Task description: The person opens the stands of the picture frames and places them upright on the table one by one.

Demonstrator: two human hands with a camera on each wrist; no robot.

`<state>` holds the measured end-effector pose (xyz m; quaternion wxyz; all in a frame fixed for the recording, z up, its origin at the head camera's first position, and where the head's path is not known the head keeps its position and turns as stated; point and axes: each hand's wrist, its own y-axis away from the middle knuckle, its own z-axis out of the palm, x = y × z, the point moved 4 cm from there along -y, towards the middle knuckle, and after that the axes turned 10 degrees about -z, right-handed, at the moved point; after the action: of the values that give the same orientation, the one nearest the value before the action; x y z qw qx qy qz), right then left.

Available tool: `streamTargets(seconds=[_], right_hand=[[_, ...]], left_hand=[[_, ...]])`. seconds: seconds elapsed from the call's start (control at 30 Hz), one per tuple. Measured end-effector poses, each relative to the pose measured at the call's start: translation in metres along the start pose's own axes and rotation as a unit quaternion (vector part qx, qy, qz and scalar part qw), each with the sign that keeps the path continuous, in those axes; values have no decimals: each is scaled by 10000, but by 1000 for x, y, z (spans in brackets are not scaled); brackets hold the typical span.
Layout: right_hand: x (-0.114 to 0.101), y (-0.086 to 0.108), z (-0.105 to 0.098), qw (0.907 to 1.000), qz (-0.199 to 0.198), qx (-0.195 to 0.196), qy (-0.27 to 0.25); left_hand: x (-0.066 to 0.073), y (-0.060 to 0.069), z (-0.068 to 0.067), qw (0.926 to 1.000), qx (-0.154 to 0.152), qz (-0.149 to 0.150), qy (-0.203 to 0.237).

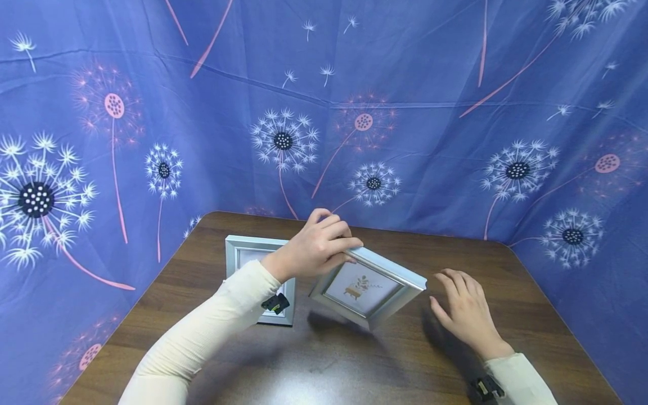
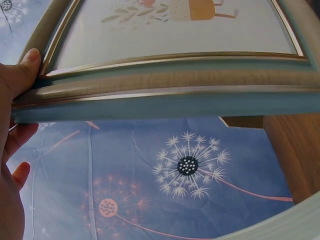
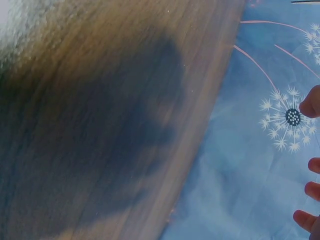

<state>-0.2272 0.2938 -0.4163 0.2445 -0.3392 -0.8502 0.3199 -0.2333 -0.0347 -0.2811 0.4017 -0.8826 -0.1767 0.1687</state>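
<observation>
My left hand [image 1: 319, 244] grips a silver picture frame [image 1: 392, 269] by its upper left corner, the thumb [image 2: 31, 62] on the front and the other fingers behind. The frame hangs tilted above the table, its picture of a golden potted plant facing me. A second silver frame [image 1: 231, 259] is on the table to the left, partly hidden by my left hand and sleeve. To the right of the held frame, my right hand [image 1: 466, 306] hovers over the table with fingers loosely spread, holding nothing. Only its fingertips [image 3: 312, 190] show in the right wrist view.
The brown wooden table [image 1: 324, 360] carries shadows of the held frame and my right hand. Behind and at both sides hangs a blue cloth [image 1: 430, 67] printed with dandelions. Small black devices [image 1: 275, 304] sit at both wrists.
</observation>
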Motion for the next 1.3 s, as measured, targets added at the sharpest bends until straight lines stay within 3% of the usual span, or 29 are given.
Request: streamTargets(seconds=[0.33, 0.87, 1.3], right_hand=[[0, 1, -2, 9996, 279, 14, -4], [-3, 4, -3, 9978, 655, -76, -71], [-8, 5, -2, 9970, 766, 131, -12]], left_hand=[[1, 1, -1, 9978, 615, -262, -13], [-1, 11, 3, 9891, 1108, -952, -169], [-3, 17, 6, 9854, 1031, -1332, -248]])
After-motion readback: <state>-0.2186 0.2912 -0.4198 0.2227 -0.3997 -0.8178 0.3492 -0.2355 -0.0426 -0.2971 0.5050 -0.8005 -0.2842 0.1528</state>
